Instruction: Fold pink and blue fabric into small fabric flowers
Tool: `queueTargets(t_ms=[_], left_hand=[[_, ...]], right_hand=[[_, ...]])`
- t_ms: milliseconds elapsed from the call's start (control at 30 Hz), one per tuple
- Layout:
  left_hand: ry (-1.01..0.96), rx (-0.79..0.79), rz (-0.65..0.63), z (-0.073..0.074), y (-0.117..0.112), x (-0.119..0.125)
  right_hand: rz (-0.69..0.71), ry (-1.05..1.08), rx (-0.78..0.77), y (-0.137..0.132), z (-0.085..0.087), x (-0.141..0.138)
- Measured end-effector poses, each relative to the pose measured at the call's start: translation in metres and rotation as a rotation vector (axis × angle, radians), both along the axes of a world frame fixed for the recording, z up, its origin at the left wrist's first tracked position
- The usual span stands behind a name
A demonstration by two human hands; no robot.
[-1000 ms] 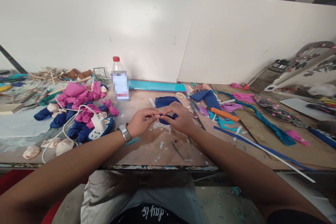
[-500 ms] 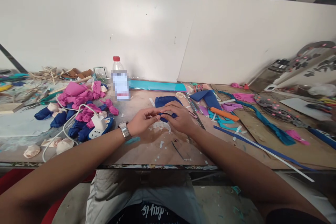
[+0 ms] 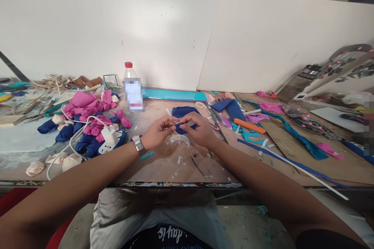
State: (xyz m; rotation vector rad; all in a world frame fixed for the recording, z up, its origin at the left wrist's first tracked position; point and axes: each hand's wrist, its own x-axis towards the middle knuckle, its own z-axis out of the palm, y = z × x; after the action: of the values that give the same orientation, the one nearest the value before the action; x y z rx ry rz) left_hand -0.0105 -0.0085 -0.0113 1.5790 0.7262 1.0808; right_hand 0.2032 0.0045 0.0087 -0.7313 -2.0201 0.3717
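Observation:
A small piece of dark blue fabric or crepe paper is pinched between both hands over the middle of the table. My left hand, with a metal watch at its wrist, grips the piece's left end between thumb and fingers. On the other side my right hand holds it the same way, and its fingers partly cover the piece. Just behind the hands lies a larger folded blue piece. A translucent whitish curved scrap lies on the table below the fingers.
To the left, pink and blue crumpled rolls surround a power strip with a white cord. A red-capped bottle stands near the white wall. An orange utility knife, blue strips and cardboard lie on the right.
The hands stay nearly in place; more of the blue piece now shows between and below the fingers. The view has shifted very slightly.

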Motion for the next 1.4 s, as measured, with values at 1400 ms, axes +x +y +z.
queueTargets(t_ms=[1400], left_hand=[[0.192,0.438,0.295,0.002,-0.011,0.001]], right_hand=[[0.088,-0.050,0.207,-0.004,0.003,-0.003]])
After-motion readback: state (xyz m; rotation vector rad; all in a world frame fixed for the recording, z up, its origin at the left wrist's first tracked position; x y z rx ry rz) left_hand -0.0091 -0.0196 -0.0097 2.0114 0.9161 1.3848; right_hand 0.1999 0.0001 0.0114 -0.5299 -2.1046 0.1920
